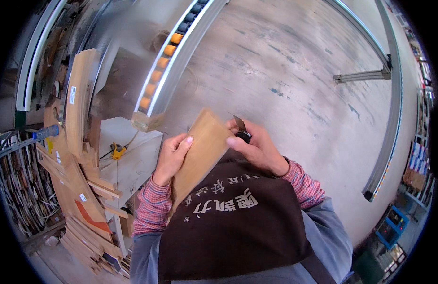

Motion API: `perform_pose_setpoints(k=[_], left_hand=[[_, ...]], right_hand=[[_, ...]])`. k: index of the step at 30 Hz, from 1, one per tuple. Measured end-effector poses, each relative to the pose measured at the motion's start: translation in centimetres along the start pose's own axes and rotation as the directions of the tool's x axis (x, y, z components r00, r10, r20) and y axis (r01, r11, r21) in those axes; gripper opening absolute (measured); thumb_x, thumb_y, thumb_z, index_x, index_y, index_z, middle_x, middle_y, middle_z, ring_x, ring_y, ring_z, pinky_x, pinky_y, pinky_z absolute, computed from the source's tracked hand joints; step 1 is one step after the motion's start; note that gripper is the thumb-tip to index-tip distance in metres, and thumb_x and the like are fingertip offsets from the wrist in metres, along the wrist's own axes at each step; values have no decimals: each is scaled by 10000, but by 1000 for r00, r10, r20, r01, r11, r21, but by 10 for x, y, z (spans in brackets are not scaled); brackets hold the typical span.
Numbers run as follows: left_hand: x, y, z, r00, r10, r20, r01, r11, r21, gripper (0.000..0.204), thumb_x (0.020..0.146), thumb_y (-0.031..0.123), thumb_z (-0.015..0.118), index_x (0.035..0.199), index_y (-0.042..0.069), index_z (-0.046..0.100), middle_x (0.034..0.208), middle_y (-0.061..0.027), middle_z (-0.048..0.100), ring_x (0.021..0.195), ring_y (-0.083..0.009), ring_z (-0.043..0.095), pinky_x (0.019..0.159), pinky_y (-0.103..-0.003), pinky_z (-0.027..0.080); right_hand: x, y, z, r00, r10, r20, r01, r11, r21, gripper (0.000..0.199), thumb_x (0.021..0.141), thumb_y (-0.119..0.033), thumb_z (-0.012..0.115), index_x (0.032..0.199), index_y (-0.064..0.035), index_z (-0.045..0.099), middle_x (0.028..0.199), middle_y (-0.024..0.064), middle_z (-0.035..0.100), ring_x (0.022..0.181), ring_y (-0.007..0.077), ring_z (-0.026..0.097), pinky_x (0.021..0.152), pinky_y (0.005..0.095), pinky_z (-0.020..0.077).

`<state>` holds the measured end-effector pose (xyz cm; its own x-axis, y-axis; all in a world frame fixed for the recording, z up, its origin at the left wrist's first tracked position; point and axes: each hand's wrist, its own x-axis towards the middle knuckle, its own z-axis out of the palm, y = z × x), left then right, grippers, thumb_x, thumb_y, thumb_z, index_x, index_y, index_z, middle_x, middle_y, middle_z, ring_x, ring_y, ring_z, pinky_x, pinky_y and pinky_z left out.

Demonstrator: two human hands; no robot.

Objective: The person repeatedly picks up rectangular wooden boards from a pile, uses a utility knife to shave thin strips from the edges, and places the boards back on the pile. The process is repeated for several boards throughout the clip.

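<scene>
A light-brown wooden board (205, 144) slants up in front of my dark apron, its lower end close to my left forearm. My left hand (171, 157) is closed on the board's left edge, with the thumb lying on its face. In my right hand (258, 147) is a utility knife (244, 135) with a black body, its blade pointing up and away from me. The right thumb presses at the board's right edge near the top, and the blade stands just right of that edge, apart from the wood.
A roller rail (164, 61) with orange and dark rollers runs up from beyond the board. Left of me, a white surface (134, 165) bears a yellow tool (118, 151), beside stacked wooden boards (77, 102). A metal frame (394, 113) and blue rack (392, 226) stand right.
</scene>
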<state>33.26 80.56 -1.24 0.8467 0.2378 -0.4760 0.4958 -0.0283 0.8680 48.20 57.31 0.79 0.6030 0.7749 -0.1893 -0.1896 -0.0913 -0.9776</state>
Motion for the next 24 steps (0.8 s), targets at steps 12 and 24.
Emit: perform_pose_setpoints(k=[12, 24], left_hand=[[12, -28, 20, 845, -391, 365, 513, 786, -346, 425, 1073, 381, 521, 1081, 11, 729, 886, -20, 728, 754, -58, 651, 680, -221, 516], [17, 16, 35, 955, 289, -61, -295, 938, -181, 862, 896, 560, 637, 1464, -54, 427, 1391, -163, 494, 1299, -257, 479, 1093, -384, 375]], right_hand=[[-28, 24, -12, 990, 140, -5, -140, 989, 46, 275, 1072, -154, 464, 1265, 21, 550, 841, 100, 665, 764, 198, 667, 730, 327, 534], [-5, -5, -9, 999, -45, -12, 38, 936, -350, 367, 1005, -79, 538, 1368, -22, 533, 716, 148, 657, 659, 334, 684, 653, 397, 532]])
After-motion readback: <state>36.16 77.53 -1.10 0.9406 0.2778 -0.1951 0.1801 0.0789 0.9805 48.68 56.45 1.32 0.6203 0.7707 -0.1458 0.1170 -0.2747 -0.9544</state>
